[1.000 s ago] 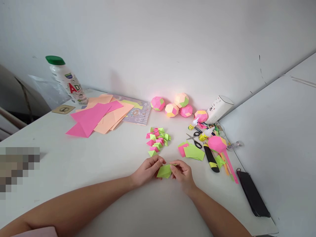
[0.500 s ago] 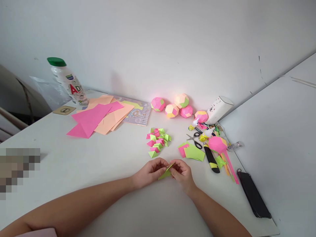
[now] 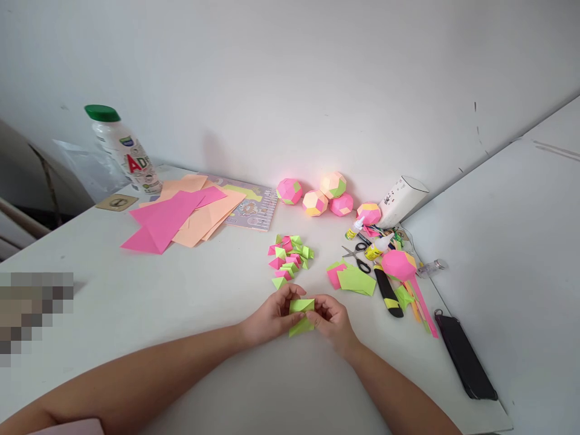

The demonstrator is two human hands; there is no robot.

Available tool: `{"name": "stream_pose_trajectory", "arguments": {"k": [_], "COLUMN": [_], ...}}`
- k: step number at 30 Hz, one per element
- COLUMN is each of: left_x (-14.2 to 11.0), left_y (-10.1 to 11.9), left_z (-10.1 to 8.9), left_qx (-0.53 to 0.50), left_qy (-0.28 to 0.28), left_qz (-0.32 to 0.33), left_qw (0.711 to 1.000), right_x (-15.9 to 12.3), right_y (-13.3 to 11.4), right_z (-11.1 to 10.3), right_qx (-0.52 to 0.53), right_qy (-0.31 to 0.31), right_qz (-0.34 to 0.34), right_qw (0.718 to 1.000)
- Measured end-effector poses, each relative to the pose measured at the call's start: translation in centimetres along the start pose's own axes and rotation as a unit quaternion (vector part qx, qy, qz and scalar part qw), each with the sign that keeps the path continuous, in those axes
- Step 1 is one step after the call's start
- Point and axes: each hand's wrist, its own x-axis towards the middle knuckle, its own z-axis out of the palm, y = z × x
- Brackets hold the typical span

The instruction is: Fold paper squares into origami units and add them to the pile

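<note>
Between both hands is a green folded piece of paper [image 3: 302, 306], its creased face turned up toward me. My left hand [image 3: 274, 314] grips its left side, thumb on the front. On the right side, my right hand [image 3: 334, 320] pinches the same paper with its thumb near the middle. Just beyond my hands lies a heap of small folded pink and green paper pieces [image 3: 290, 260]. To the right of that heap are flat green paper sheets [image 3: 357, 281] with a pink one partly beneath.
Black scissors [image 3: 362, 264], glue bottles [image 3: 378, 246] and a black-yellow cutter [image 3: 388, 293] lie at right, near a phone [image 3: 466, 356]. Paper balls [image 3: 316, 203] line the wall. At left are large pink sheets [image 3: 170, 220] and a white bottle [image 3: 127, 151].
The green paper, seen nearly edge-on before, now faces up with its folded surface showing. My fingers have shifted to its two sides; the surrounding things stay put.
</note>
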Motion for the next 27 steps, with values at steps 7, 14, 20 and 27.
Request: {"name": "stream_pose_trajectory", "arguments": {"k": [7, 14, 20, 27], "left_x": [-0.1, -0.2, 0.0, 0.2], "left_y": [0.3, 1.1, 0.7, 0.5], "left_z": [-0.1, -0.1, -0.5, -0.5], "left_qx": [0.002, 0.03, 0.058, -0.015], "left_qy": [0.0, 0.009, 0.045, 0.007], "left_qz": [0.002, 0.003, 0.015, 0.028], "left_qw": [1.0, 1.0, 0.997, 0.999], "right_x": [0.1, 0.0, 0.0, 0.1], "right_y": [-0.1, -0.3, -0.6, -0.9], "right_z": [0.0, -0.1, -0.2, -0.1], "right_qx": [0.002, -0.002, -0.003, -0.017], "right_qy": [-0.035, -0.042, -0.068, -0.064], "right_qz": [0.003, -0.001, -0.028, -0.043], "right_qw": [0.999, 0.999, 0.997, 0.997]}}
